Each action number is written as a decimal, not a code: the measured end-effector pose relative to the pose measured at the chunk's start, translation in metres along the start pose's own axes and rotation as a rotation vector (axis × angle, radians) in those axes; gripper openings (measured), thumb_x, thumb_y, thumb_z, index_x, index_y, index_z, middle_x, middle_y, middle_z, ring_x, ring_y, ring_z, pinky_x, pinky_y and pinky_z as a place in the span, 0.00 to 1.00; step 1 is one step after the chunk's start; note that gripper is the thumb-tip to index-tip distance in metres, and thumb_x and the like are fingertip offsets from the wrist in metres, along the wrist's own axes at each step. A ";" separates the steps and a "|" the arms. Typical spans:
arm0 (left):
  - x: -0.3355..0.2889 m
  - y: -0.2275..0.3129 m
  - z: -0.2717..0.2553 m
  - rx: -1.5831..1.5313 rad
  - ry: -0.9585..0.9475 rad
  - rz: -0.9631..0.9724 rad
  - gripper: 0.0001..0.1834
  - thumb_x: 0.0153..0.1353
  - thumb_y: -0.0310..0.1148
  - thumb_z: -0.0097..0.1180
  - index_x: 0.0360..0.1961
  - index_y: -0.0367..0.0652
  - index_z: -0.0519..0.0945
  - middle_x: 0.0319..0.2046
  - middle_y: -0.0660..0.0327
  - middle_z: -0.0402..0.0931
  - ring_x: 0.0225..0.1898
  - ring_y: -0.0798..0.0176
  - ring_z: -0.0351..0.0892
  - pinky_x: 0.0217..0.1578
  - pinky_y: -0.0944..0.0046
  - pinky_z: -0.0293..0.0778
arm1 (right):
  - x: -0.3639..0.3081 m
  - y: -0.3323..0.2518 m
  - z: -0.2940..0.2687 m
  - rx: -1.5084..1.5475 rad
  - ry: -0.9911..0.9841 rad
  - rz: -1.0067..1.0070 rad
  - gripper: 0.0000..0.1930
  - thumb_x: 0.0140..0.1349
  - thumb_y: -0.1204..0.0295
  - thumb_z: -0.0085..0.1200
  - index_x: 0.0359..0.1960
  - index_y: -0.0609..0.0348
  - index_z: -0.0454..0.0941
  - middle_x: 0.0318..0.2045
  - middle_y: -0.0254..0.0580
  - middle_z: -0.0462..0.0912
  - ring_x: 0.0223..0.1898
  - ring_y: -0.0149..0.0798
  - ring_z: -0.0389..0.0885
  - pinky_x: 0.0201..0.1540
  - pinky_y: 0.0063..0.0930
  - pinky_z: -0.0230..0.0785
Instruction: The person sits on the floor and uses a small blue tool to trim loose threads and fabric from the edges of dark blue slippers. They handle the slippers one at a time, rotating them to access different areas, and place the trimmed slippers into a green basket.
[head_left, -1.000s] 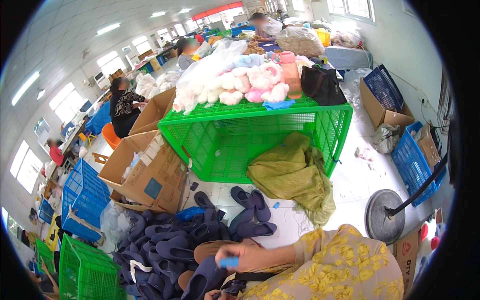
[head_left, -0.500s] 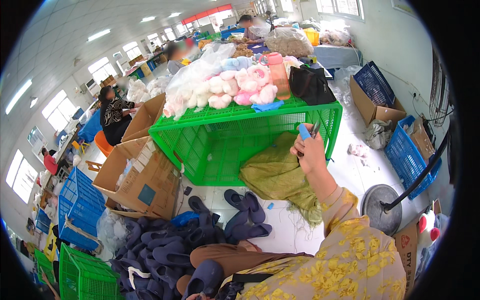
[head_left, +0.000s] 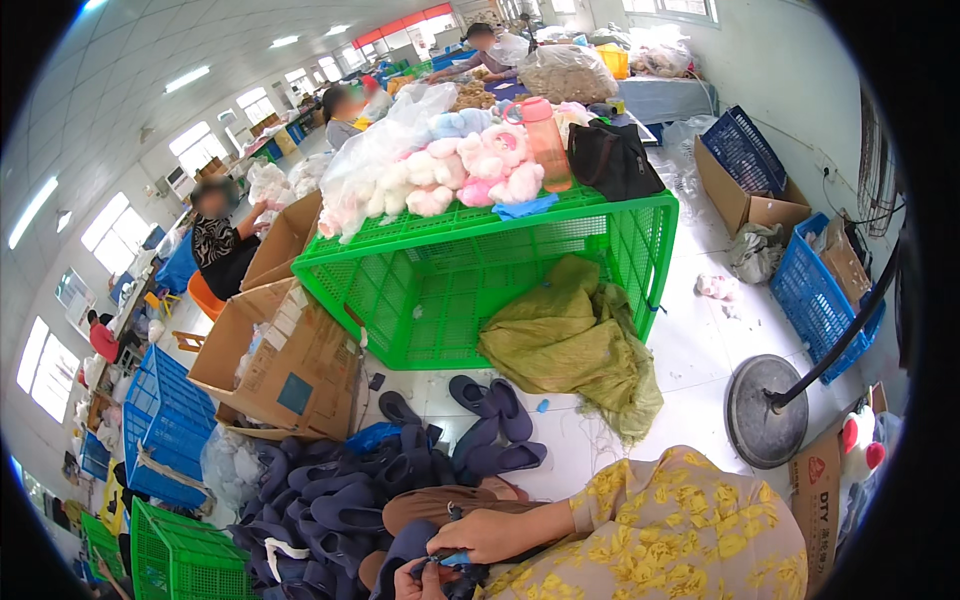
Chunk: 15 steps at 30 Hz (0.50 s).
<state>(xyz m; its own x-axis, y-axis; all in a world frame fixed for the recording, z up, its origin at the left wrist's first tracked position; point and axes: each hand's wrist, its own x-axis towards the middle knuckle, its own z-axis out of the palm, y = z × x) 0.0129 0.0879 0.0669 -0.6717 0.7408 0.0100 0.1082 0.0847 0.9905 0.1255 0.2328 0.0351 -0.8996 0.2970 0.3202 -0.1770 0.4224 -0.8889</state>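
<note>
A dark navy slip-on shoe (head_left: 405, 545) rests against my lap at the lower edge. My left hand (head_left: 420, 580) is closed on it, fingers pinched at its edge, partly cut off by the frame. My right hand (head_left: 480, 537) is closed beside it, fingertips meeting the left hand's. A blue cover (head_left: 455, 558) wraps one right finger. The small snips in my right hand are mostly hidden; a dark end (head_left: 455, 511) pokes out above the knuckles. To the left lies a big heap of similar navy shoes (head_left: 340, 508), with several more shoes (head_left: 492, 458) on the floor ahead.
A green crate (head_left: 490, 225) on its side carries pink and white plush toys (head_left: 490, 160), a pink bottle (head_left: 545, 145) and a black bag (head_left: 612, 160). A yellow-green sack (head_left: 570, 340) spills from it. Cardboard box (head_left: 320, 370) left; round stand base (head_left: 768, 410) right. Other people sit farther back.
My right hand has come down from in front of the green crate to the shoe in my lap, carrying the snips, and now meets my left hand. The view has shifted slightly.
</note>
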 end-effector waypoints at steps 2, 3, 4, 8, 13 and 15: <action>-0.003 -0.014 -0.006 -0.083 0.003 -0.110 0.05 0.66 0.27 0.55 0.39 0.35 0.77 0.27 0.64 0.77 0.25 0.73 0.74 0.28 0.73 0.72 | -0.002 -0.002 0.002 -0.060 0.003 -0.028 0.15 0.57 0.77 0.49 0.48 0.58 0.74 0.36 0.48 0.79 0.38 0.55 0.78 0.40 0.43 0.68; -0.001 -0.020 -0.010 -0.125 0.008 -0.163 0.05 0.66 0.27 0.55 0.39 0.35 0.77 0.27 0.63 0.77 0.25 0.73 0.74 0.28 0.72 0.72 | 0.000 -0.005 -0.001 -0.109 0.017 -0.063 0.15 0.57 0.77 0.49 0.47 0.58 0.74 0.35 0.48 0.79 0.38 0.55 0.78 0.41 0.43 0.68; 0.000 -0.021 -0.011 -0.098 0.005 -0.128 0.05 0.67 0.27 0.54 0.40 0.36 0.77 0.27 0.63 0.77 0.25 0.73 0.75 0.27 0.72 0.74 | -0.001 -0.007 0.001 -0.147 0.013 -0.081 0.15 0.57 0.76 0.49 0.46 0.58 0.74 0.35 0.48 0.79 0.38 0.55 0.78 0.41 0.42 0.68; 0.009 -0.023 -0.006 -0.060 -0.021 -0.103 0.08 0.67 0.24 0.48 0.46 0.32 0.73 0.24 0.58 0.79 0.22 0.67 0.79 0.26 0.70 0.75 | -0.002 0.016 0.001 -0.503 0.009 -0.065 0.11 0.58 0.66 0.53 0.42 0.51 0.75 0.32 0.42 0.79 0.34 0.47 0.79 0.39 0.39 0.69; 0.026 -0.039 -0.050 0.326 0.121 0.074 0.08 0.67 0.28 0.53 0.39 0.33 0.79 0.29 0.58 0.80 0.31 0.68 0.78 0.36 0.70 0.73 | 0.005 0.045 -0.013 0.002 0.374 0.298 0.11 0.61 0.69 0.60 0.42 0.59 0.81 0.34 0.47 0.83 0.32 0.40 0.82 0.39 0.28 0.73; 0.027 -0.049 -0.066 0.503 0.065 0.067 0.08 0.64 0.28 0.55 0.39 0.34 0.80 0.31 0.54 0.80 0.33 0.61 0.80 0.37 0.66 0.73 | 0.006 0.050 -0.007 0.196 0.339 0.381 0.10 0.63 0.70 0.57 0.43 0.61 0.81 0.33 0.46 0.83 0.31 0.34 0.80 0.39 0.26 0.71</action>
<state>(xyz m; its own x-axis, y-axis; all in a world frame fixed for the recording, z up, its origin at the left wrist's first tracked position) -0.0586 0.0601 0.0273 -0.6936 0.7140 0.0953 0.4811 0.3608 0.7990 0.1142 0.2621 -0.0050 -0.7413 0.6708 0.0228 0.0361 0.0737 -0.9966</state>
